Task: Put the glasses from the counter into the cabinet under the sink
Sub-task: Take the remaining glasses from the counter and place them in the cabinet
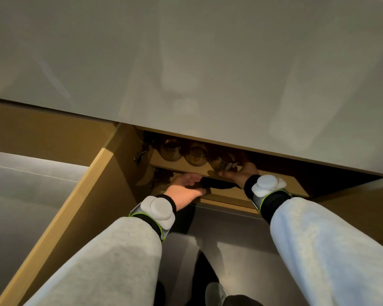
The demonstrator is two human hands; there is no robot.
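Observation:
Inside the open cabinet, two clear glasses (171, 150) (196, 153) stand side by side on the upper wooden shelf (181, 165). A third glass (227, 165) is to their right at the shelf's front edge, and my right hand (241, 173) is wrapped around it. My left hand (186, 187) reaches under that shelf with fingers spread, holding nothing, beside a dark object (217, 184). The counter's underside hides the back of the shelf.
The cabinet door (60, 217) stands swung open to the left, its edge running diagonally. A metal hinge (141, 154) sits on the left inner wall. The pale counter front (186, 62) overhangs the opening. My shoe (216, 292) is on the grey floor below.

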